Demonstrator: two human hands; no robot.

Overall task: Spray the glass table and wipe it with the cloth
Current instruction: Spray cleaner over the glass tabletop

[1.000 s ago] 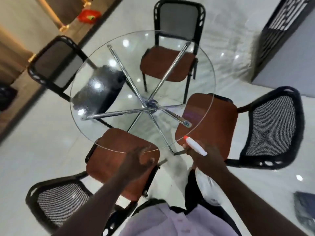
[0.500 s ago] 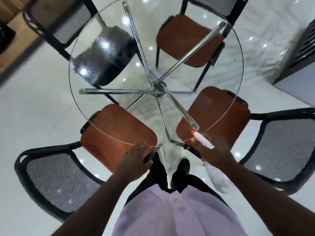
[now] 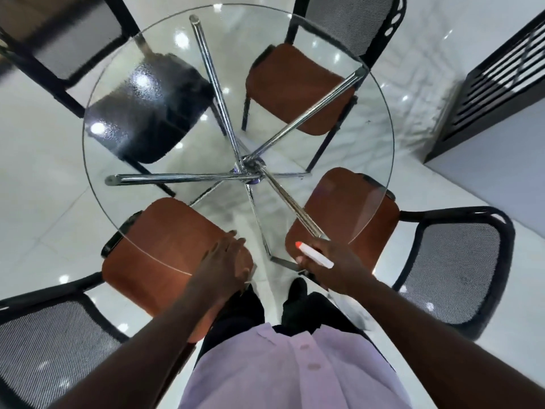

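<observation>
The round glass table (image 3: 88,172) on crossed chrome legs (image 3: 247,169) fills the middle of the head view. My left hand (image 3: 227,261) lies flat on its near edge with the fingers spread and nothing visible in it. My right hand (image 3: 339,267) hovers at the near right edge, shut on a white spray bottle (image 3: 314,254) whose red nozzle tip points toward the table centre. Part of the bottle's pale body shows below my right forearm. I see no cloth clearly.
Several chairs ring the table: brown seats at near left (image 3: 165,246), near right (image 3: 354,208) and far right (image 3: 295,87), a black seat at far left (image 3: 147,110). A black slatted screen (image 3: 495,84) stands at the right on glossy white floor.
The view has come closer and more directly over the table. My left hand has settled onto the near glass edge. My right hand has carried the spray bottle up to the rim.
</observation>
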